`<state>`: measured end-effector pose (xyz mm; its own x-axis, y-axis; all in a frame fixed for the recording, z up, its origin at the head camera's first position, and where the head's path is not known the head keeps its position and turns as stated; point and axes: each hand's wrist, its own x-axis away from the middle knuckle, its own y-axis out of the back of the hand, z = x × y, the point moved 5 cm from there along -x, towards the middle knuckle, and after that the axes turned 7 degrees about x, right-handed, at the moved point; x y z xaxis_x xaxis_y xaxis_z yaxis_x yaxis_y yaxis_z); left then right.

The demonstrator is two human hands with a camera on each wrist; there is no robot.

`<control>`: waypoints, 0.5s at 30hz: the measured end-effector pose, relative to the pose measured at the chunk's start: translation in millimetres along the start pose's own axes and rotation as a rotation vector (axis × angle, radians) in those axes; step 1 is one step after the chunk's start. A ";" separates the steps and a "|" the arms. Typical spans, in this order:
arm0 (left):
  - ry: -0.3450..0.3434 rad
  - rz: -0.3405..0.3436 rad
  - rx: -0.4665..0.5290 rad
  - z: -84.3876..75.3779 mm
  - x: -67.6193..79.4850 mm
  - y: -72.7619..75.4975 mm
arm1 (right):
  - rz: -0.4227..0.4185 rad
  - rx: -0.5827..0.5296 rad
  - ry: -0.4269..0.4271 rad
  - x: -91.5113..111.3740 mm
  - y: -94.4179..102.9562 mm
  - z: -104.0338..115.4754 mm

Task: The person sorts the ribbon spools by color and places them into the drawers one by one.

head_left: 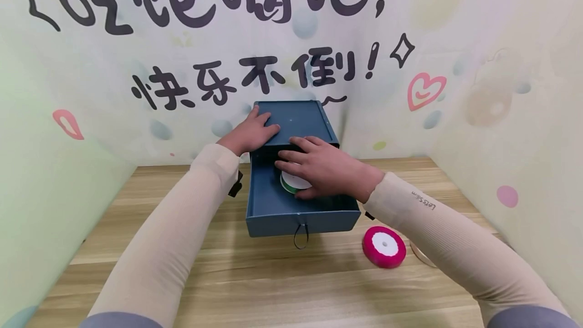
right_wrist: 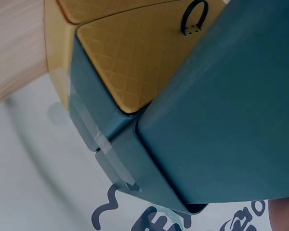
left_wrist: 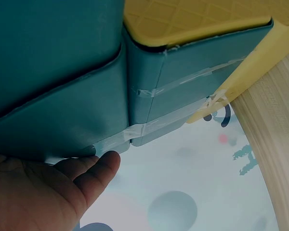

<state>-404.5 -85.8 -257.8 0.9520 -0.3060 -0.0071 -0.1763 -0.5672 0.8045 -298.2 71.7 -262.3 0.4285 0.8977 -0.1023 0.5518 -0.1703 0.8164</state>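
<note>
Spool, white and green [head_left: 295,182], in extended blue drawer [head_left: 266,197] under right hand [head_left: 324,170], whose grip cannot be told; left hand [head_left: 249,134], outspread, on box top [head_left: 300,121]; drawer may tip if right hand presses its front.

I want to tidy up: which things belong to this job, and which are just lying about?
Probably in use:
blue casing, under the left hand
its open drawer
green-rimmed spool, under the right hand

Apparently lying about:
pink spool
round item, partly hidden
</note>
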 end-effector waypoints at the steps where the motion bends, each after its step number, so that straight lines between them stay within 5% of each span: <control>1: 0.000 0.000 0.000 0.1 0.0 -0.1 | -0.012 -0.013 -0.006 0.5 0.9 -0.2; 15: -0.005 0.003 0.001 -1.5 1.2 0.9 | -0.154 -0.065 -0.063 17.0 25.7 1.4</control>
<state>-403.1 -85.5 -256.2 0.9501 -0.3118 -0.0079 -0.1795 -0.5671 0.8038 -275.7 82.0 -243.9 0.3872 0.8838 -0.2628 0.5678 -0.0040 0.8232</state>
